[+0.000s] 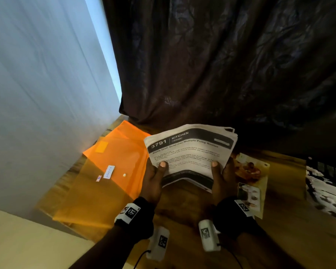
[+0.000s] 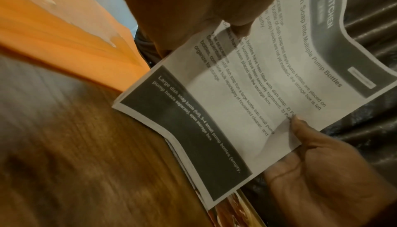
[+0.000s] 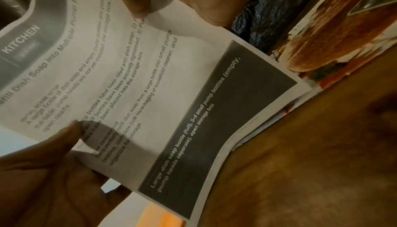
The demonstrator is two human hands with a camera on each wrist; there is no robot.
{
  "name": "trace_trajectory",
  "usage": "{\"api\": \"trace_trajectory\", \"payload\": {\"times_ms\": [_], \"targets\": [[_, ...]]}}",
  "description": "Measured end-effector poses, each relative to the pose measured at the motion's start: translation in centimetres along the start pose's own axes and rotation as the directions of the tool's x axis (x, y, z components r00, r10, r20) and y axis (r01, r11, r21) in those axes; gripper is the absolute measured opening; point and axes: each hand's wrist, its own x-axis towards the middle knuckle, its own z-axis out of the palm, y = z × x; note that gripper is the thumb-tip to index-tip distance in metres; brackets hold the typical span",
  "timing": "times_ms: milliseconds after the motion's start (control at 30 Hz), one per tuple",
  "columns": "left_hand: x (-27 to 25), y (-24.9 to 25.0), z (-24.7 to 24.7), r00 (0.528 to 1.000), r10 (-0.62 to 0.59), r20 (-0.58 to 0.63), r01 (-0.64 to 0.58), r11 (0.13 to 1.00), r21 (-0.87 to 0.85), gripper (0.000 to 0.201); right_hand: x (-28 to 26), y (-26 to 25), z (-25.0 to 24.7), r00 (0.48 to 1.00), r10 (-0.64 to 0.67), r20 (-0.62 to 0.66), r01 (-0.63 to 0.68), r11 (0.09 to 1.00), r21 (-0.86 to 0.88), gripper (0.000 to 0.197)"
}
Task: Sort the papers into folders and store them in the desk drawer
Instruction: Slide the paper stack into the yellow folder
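A stack of printed papers (image 1: 190, 150), top sheet headed "KITCHEN", is held up over the wooden desk (image 1: 182, 206). My left hand (image 1: 153, 179) grips its left edge, thumb on top. My right hand (image 1: 219, 177) grips its right edge the same way. The wrist views show the same papers (image 2: 247, 94) (image 3: 133, 81), bowed between the two thumbs, with the lower edge near the desk (image 2: 86, 162) (image 3: 300, 171). Orange plastic folders (image 1: 113, 167) (image 2: 53, 32) lie to the left, the top one bearing a small white label (image 1: 109, 172).
A colour food-photo sheet (image 1: 250, 181) (image 3: 335, 32) lies on the desk right of the stack. A dark printed picture (image 1: 326, 189) sits at the far right. Dark crinkled fabric (image 1: 221, 65) hangs behind the desk; a pale wall (image 1: 37, 94) stands on the left.
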Motion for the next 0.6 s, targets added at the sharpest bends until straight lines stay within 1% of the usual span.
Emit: {"api": "trace_trajectory", "payload": {"times_ms": [67, 133, 200, 267, 333, 400, 467, 533, 600], "targets": [[0.1, -0.6, -0.1, 1.000, -0.002, 0.008, 0.002, 0.999, 0.032, 0.035, -0.3, 0.0, 0.1, 1.000, -0.014, 0.003, 0.013, 1.000, 0.015, 0.047], [0.3, -1.6, -0.3, 0.999, -0.041, 0.019, 0.040, 0.995, 0.087, 0.039, -0.5, 0.0, 0.2, 1.000, 0.003, 0.024, -0.002, 1.000, -0.004, 0.051], [0.6, -2.1, -0.7, 0.998, -0.060, 0.025, 0.056, 0.988, 0.143, 0.043, -0.3, 0.5, 0.2, 1.000, 0.017, 0.013, -0.017, 1.000, -0.025, 0.054], [1.0, -1.9, -1.1, 0.999, -0.033, 0.034, 0.027, 0.983, 0.180, 0.044, 0.2, 0.6, 0.1, 0.998, 0.053, -0.019, -0.054, 0.996, -0.064, 0.052], [1.2, -1.4, -1.6, 0.999, 0.019, 0.030, -0.024, 0.983, 0.184, 0.042, 0.9, 0.8, -0.1, 0.999, 0.045, -0.016, -0.047, 0.985, -0.166, 0.048], [1.2, -1.1, -2.4, 0.998, 0.047, 0.032, -0.051, 0.983, 0.174, 0.042, 1.3, 0.6, 0.0, 1.000, -0.009, 0.021, 0.014, 0.968, -0.250, 0.038], [1.1, -1.5, -3.1, 0.999, 0.007, 0.047, -0.015, 0.985, 0.175, 0.044, 1.6, 0.8, 0.1, 0.997, -0.057, 0.050, 0.070, 0.944, -0.324, 0.033], [0.8, -2.1, -4.5, 0.999, -0.047, 0.024, 0.040, 0.971, 0.236, 0.045, 1.4, 1.0, 1.2, 0.993, -0.032, 0.115, 0.074, 0.921, -0.383, 0.034], [0.7, -2.7, -5.5, 0.994, -0.105, -0.005, 0.101, 0.935, 0.340, 0.044, 1.2, 2.2, 1.9, 0.990, -0.001, 0.140, 0.052, 0.933, -0.357, 0.034]]}}
